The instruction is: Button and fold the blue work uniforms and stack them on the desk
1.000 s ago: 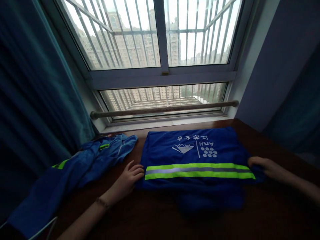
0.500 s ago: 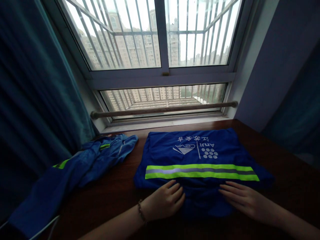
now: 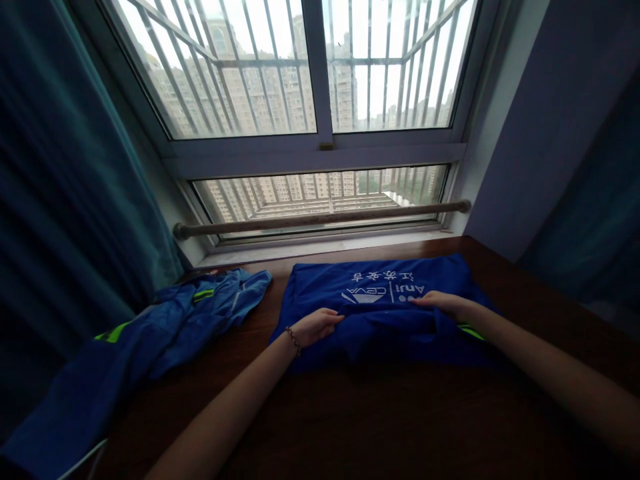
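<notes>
A blue work garment (image 3: 380,320) with white lettering and a yellow-green reflective stripe lies on the dark wooden table (image 3: 350,413) under the window. Its near part is folded up over the stripe, so only a short piece of stripe shows at the right. My left hand (image 3: 315,325) grips the folded edge at its left, fingers curled round the cloth; a bead bracelet is on that wrist. My right hand (image 3: 443,303) grips the same edge at the right, just below the lettering.
A second blue garment (image 3: 150,340) with yellow-green trim lies crumpled at the left, hanging over the table's edge. Teal curtains (image 3: 65,200) hang at both sides. A round rail (image 3: 320,219) runs along the barred window behind the table.
My hands went from the garment's sides to its near hem, then carried the hem away from me over the reflective stripe, folding the garment shorter.
</notes>
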Motion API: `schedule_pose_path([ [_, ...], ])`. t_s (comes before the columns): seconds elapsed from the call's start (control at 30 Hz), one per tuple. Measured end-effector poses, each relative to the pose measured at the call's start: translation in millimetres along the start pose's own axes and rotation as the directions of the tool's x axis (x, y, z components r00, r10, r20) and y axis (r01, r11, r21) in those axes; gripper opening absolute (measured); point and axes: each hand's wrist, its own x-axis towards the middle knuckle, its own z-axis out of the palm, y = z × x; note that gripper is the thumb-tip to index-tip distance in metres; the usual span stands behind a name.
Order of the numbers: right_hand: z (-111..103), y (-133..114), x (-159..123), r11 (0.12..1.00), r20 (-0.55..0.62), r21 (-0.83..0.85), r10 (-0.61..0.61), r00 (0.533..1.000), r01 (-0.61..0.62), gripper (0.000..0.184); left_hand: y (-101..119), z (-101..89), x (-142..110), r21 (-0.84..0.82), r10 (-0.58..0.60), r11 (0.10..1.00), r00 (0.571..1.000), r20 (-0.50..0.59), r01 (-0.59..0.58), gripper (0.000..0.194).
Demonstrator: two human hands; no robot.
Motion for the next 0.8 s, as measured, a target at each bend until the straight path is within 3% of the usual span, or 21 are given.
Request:
schedule_pose_path([
  [0.07,-3,7,-15,0.995,0.068,-0.019,-0.101,0.993,0.102,0.039,-5,2.3,-12,-0.047,0.133,0.99,0.991,0.029,-0.132,0.031],
  [0.13,-2,12,-41,0.96,0.16,-0.158,-0.207,0.965,0.232,0.042,-5,8.3,-31,0.008,0.259,0.966,0.963,0.073,-0.26,0.031],
  [0.23,6,23,-80,0.776,0.225,-0.505,-0.306,0.925,0.379,0.038,1,24.0,-62,0.271,0.364,0.853,0.88,0.307,-0.447,0.025],
  [0.33,20,38,-105,0.507,0.252,-0.735,-0.411,0.876,0.45,0.014,-2,44.8,-81,0.496,0.395,0.503,0.699,0.597,-0.708,0.025],
  [0.43,30,50,-119,0.371,0.37,-0.748,-0.455,0.81,0.55,0.022,-12,59.9,-88,0.605,0.443,0.129,0.591,0.674,-0.786,0.022],
  [0.47,31,51,-124,0.359,0.389,-0.738,-0.466,0.795,0.571,0.026,-14,61.9,-90,0.618,0.463,0.063,0.572,0.677,-0.783,0.02],
  [0.53,30,49,-135,0.39,0.342,-0.734,-0.495,0.799,0.556,0.026,-13,60.8,-94,0.607,0.506,0.048,0.543,0.67,-0.793,0.021],
  [0.6,28,42,-141,0.496,0.153,-0.725,-0.561,0.814,0.477,0.023,-3,54.9,-96,0.597,0.58,0.174,0.571,0.581,-0.783,0.022],
  [0.7,24,28,-126,0.748,-0.189,-0.529,-0.565,0.803,0.401,0.029,17,42.6,-82,0.574,0.593,0.544,0.764,0.253,-0.612,0.023],
  [0.77,21,23,-97,0.878,-0.29,-0.285,-0.462,0.838,0.385,0.035,26,34.7,-57,0.501,0.449,0.757,0.891,0.068,-0.42,0.034],
  [0.8,19,22,-78,0.916,-0.308,-0.202,-0.396,0.865,0.348,0.036,28,31.1,-42,0.482,0.375,0.809,0.927,0.016,-0.335,0.038],
])
